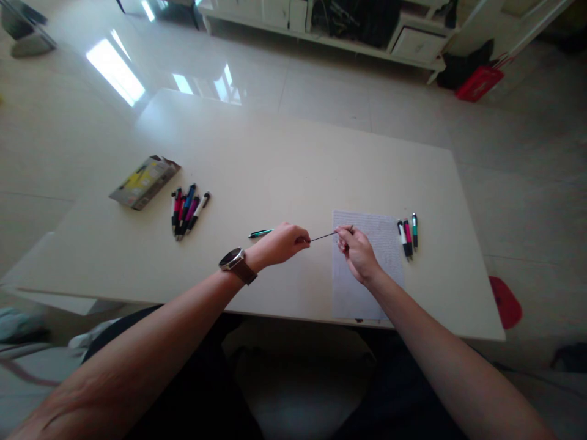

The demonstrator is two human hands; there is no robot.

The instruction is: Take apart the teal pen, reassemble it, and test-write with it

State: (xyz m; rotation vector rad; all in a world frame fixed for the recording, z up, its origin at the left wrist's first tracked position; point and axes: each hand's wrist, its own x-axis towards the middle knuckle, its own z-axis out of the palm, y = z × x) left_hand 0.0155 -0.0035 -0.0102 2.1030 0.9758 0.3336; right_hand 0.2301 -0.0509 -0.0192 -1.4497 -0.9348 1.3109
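Between my two hands stretches a thin dark stick that looks like a pen refill. Closed fingers of my left hand pinch its left end. My right hand is closed on the other end, above the edge of a sheet of paper with writing. A teal pen lies on the table just behind my left wrist, partly hidden by it. Right of the sheet, partly overlapping its edge, lie a white pen, a pink pen and a teal-and-black pen.
Several coloured pens lie in a bunch on the left of the white table. Beside them is a grey and yellow box with an open flap. The table's near edge is close to my legs. A white cabinet stands beyond.
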